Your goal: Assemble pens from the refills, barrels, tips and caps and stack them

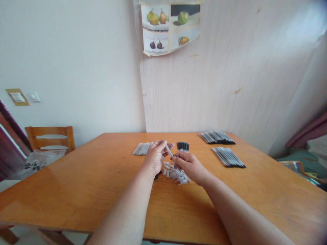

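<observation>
A slim whitish pen barrel slants between my two hands over the middle of the table. My left hand has its upper end pinched between thumb and fingers. At the lower end, the fingers of my right hand are closed around it and partly hide it. Just below my hands lies a loose pile of clear pen caps. Small black pieces show beside my left wrist, mostly covered by it. Behind my left hand is a row of whitish barrels. Beyond my right hand sits a bunch of black-ended pen parts.
Two rows of pens with black ends lie at the right, one farther back and one nearer. The wooden table reaches the wall. A wooden chair with a plastic bag stands to the left.
</observation>
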Demonstrator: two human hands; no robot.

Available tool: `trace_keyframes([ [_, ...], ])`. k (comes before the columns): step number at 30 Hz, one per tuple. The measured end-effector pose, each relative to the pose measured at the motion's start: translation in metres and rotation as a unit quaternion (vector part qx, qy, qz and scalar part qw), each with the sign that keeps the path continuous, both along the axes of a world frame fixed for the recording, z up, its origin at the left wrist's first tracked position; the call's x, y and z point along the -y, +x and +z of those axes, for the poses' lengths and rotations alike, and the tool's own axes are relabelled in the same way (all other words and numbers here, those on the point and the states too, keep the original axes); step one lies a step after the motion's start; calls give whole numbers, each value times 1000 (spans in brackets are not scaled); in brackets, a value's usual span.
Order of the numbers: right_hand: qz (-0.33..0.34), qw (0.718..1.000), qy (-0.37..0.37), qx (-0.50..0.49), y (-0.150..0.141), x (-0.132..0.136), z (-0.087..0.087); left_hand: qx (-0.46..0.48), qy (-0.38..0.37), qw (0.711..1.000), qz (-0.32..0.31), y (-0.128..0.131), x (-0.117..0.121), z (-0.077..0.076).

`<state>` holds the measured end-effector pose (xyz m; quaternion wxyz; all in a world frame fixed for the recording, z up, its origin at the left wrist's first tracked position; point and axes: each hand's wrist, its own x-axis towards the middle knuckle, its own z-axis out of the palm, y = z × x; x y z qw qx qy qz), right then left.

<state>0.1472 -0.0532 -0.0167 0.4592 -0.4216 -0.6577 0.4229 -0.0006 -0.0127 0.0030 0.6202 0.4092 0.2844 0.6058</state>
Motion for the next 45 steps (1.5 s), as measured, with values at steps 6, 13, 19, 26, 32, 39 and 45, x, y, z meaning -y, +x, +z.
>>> trace_keyframes([
  [6,-47,998,26,-25,-2,-5,-4,40,-11,999,2,-5,-6,-1],
  [13,6,998,-28,-59,4,0,4,85,-28,995,-44,-9,-7,-1],
  [19,17,995,-44,-84,0,2,6,90,-28,995,-25,-8,-6,1],
  [26,-29,997,-27,-71,3,-1,5,91,-24,995,-27,-9,-5,4],
  [32,53,992,-73,-85,6,4,9,99,-17,994,-44,-10,-4,5],
  [39,-19,996,-27,-88,1,-3,1,84,-24,996,-5,-8,-7,2],
  [45,-32,996,-29,-80,4,-2,5,86,-19,996,-14,-8,-6,4],
])
